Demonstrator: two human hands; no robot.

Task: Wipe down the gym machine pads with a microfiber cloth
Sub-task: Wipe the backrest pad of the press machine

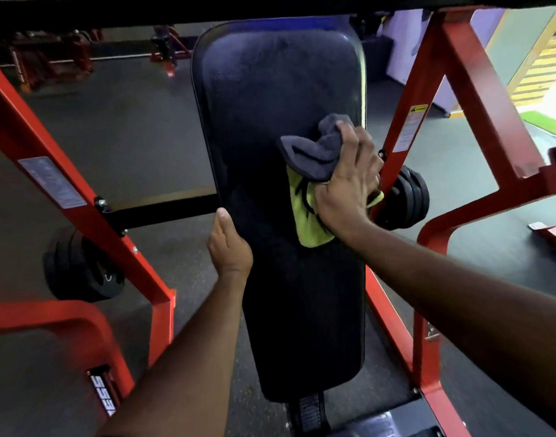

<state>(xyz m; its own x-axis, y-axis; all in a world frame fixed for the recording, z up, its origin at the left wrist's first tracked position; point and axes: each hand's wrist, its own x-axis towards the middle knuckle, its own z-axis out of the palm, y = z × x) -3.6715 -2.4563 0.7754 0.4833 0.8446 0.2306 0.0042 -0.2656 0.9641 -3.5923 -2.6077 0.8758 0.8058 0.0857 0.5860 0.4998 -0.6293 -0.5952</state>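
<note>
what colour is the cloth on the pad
The microfiber cloth is two-toned: dark grey on one side, lime yellow-green on the other, seen in the head view.

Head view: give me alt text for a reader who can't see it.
A right hand presses a grey and yellow-green cloth against the right side of a long black pad. The left hand grips the pad's left edge. Red frame and black weight plates flank the pad.

The cloth point(314, 171) lies on the pad's point(270, 121) right side, under the right hand point(349, 181); the left hand point(229, 247) holds the left edge.
</note>
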